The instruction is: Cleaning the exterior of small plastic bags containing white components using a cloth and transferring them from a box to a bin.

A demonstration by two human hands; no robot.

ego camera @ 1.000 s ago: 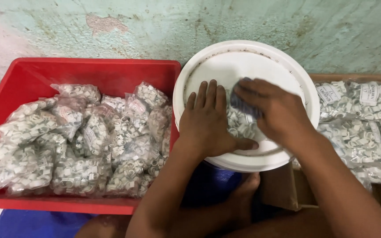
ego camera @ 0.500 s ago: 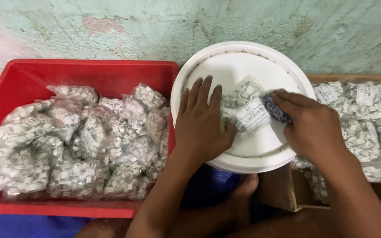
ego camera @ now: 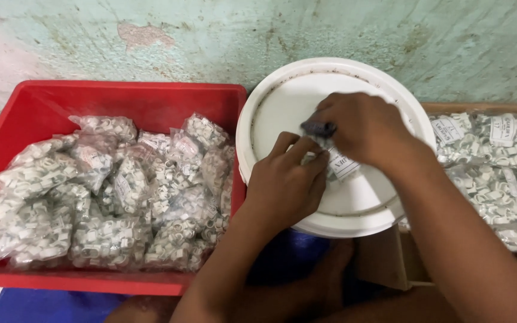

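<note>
Right hand (ego camera: 363,128) moved left over packet (ego camera: 341,164), left hand (ego camera: 285,185) pinning it.

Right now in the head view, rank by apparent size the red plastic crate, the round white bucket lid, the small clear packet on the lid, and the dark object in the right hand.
1. red plastic crate
2. round white bucket lid
3. small clear packet, partly hidden by the hands
4. dark object, mostly covered

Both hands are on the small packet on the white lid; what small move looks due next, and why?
Probably press the dark blue stamp-like block down onto the packet's white label. The right hand holds it just above the clear plastic packet of white clips, which the left hand pins flat on the round white bucket lid.
</note>
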